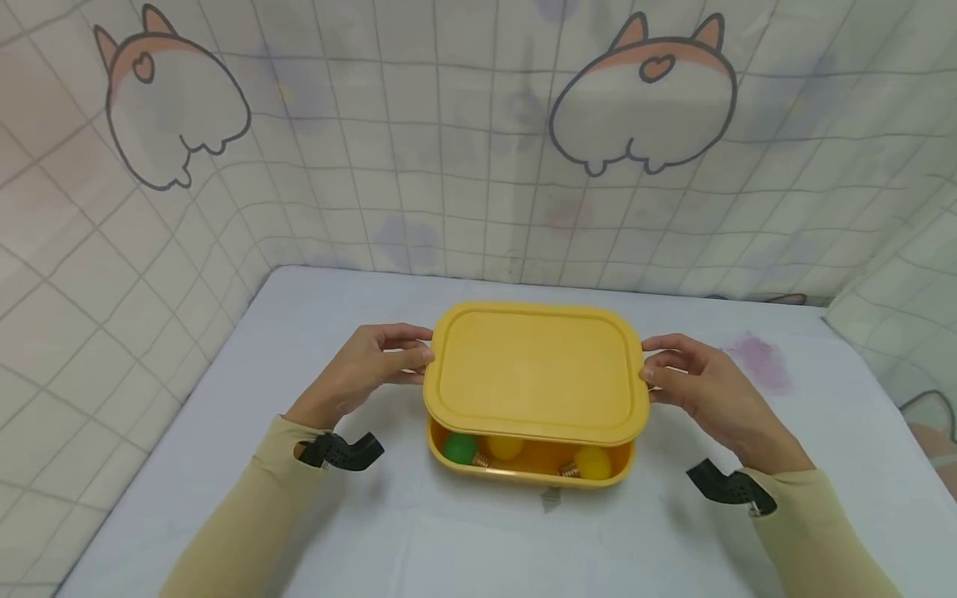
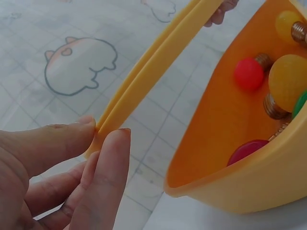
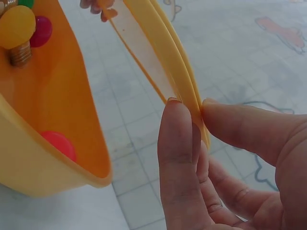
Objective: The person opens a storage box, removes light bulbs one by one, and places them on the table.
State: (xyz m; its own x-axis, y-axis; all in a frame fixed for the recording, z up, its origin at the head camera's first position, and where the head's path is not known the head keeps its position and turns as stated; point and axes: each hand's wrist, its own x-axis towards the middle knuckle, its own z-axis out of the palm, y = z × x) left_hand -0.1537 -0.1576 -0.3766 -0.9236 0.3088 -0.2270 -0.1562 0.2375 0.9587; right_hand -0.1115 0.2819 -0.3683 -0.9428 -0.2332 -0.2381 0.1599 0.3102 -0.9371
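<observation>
A yellow rounded-rectangle lid [image 1: 537,371] is held above a yellow plastic box [image 1: 523,476], apart from its rim. My left hand [image 1: 366,365] pinches the lid's left end between thumb and fingers; my right hand [image 1: 706,386] pinches the right end the same way. Inside the box lie several toy light bulbs with coppery screw bases: a green bulb [image 1: 459,448], a yellow bulb [image 1: 593,463], and, in the left wrist view, a red bulb [image 2: 249,74] and a dark pink bulb [image 2: 248,151]. From the head view, the lid hides the back of the box.
The box stands on a white-covered table [image 1: 478,548]. Behind and to the left hangs a checked curtain [image 1: 449,166] with cartoon animal prints. A purple stain [image 1: 761,363] marks the cloth at right. Black straps with camera mounts [image 1: 344,451] sit on both wrists.
</observation>
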